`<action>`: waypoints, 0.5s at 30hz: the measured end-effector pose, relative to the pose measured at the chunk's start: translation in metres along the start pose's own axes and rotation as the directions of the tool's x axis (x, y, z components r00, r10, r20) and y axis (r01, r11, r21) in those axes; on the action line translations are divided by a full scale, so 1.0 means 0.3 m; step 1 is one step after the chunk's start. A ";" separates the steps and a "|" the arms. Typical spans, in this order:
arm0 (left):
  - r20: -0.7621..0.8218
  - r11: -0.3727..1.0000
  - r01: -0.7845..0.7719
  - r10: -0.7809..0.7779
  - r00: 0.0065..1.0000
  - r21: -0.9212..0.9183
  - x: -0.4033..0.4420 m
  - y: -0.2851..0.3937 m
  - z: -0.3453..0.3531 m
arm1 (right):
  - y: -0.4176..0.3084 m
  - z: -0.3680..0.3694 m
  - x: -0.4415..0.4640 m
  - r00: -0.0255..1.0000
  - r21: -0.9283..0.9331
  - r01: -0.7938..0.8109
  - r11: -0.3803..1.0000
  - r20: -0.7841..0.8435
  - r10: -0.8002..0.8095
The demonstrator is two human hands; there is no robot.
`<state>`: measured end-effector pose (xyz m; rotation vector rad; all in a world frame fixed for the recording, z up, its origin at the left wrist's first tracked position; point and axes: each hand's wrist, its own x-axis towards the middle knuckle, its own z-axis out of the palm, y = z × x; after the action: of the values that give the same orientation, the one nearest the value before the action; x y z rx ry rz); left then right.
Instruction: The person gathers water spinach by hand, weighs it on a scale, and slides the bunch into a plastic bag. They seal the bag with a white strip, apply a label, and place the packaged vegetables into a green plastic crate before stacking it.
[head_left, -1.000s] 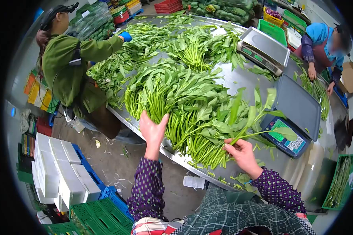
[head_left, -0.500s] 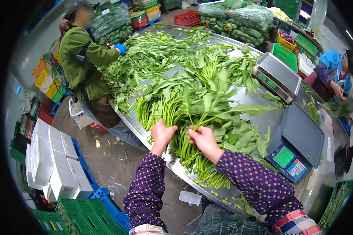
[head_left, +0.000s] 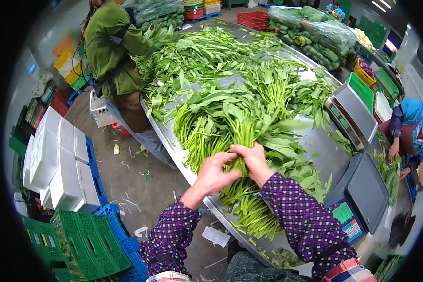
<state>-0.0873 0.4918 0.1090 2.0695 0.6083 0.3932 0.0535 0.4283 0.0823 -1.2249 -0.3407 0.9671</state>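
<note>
A bunch of leafy greens (head_left: 243,134) with long green stems stands between my hands over the metal table. My right hand (head_left: 253,162) is closed around its stems from the right. From the left, my left hand (head_left: 215,175) curves around the same stems, its thumb lower than its fingers and its fingertips close to my right hand. Loose greens (head_left: 197,127) lie in a heap to the left of the bunch. Below my hands, cut stem ends (head_left: 258,218) point toward the table's near edge.
A digital scale (head_left: 357,197) stands at right, another scale (head_left: 350,117) behind it. A co-worker in green (head_left: 113,51) handles greens at far left; another person (head_left: 411,129) works at right. White foam boxes (head_left: 63,164) and green crates (head_left: 91,244) stand on the floor at left.
Both hands have come together around one upright bunch; earlier they were apart, the right pinching stems. The view has shifted, and the co-worker in green shows farther toward the top.
</note>
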 end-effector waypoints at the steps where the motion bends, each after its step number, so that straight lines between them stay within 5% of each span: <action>1: -0.066 0.995 -0.002 -0.005 0.998 -0.097 0.011 -0.016 -0.044 | -0.009 -0.009 -0.006 1.000 0.036 -0.011 0.999 0.007 0.011; 3: -0.477 0.826 0.018 0.308 0.823 0.563 0.081 -0.160 -0.064 | -0.052 0.012 -0.050 0.999 0.056 -0.029 0.998 -0.031 0.031; 5: -0.455 0.752 0.049 0.344 0.821 0.657 0.119 -0.222 -0.092 | -0.076 0.019 -0.066 0.999 0.078 0.021 0.997 -0.040 -0.018; 11: -0.407 0.709 -0.070 0.479 0.778 0.702 0.148 -0.215 -0.063 | -0.070 -0.007 -0.067 0.996 -0.002 0.029 1.000 -0.081 -0.029; 14: -0.473 0.844 -0.092 0.383 0.794 0.529 0.144 -0.171 -0.028 | -0.052 0.008 -0.056 0.991 -0.063 0.053 0.997 -0.122 -0.060; 15: -0.444 0.911 -0.025 0.225 0.867 0.412 0.140 -0.176 -0.006 | -0.040 0.014 -0.056 0.990 -0.092 0.079 0.993 -0.111 -0.089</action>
<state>-0.0677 0.5407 0.0670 2.4201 0.9080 0.9566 0.0461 0.4178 0.0988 -1.3293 -0.3432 0.8123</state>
